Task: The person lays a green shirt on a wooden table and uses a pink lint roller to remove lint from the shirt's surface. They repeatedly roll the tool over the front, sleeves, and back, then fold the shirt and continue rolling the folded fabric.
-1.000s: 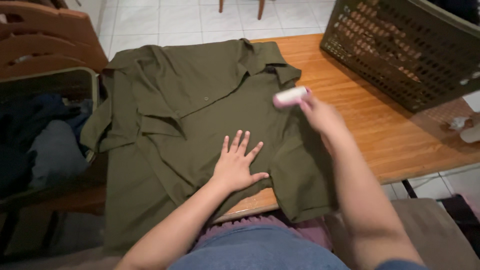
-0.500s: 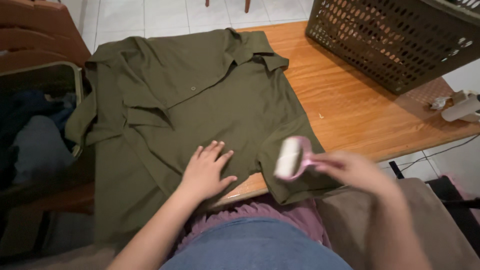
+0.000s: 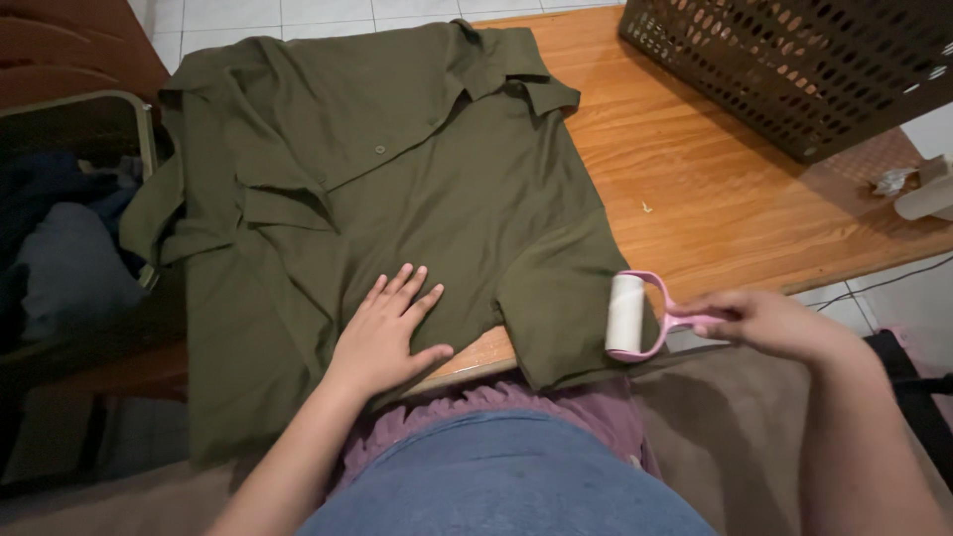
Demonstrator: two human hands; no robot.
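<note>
Wooden table (image 3: 695, 199) holds green shirt (image 3: 397, 179). My left hand (image 3: 392, 333) presses shirt flat, fingers spread. My right hand (image 3: 764, 323) grips pink lint roller (image 3: 627, 314). I judge slow straight rolls work best.

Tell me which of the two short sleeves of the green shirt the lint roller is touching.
The sleeve nearest the right hand, at the table's near edge. The lint roller lies against its hem. The other sleeve hangs off the far-left side, away from both hands.
</note>
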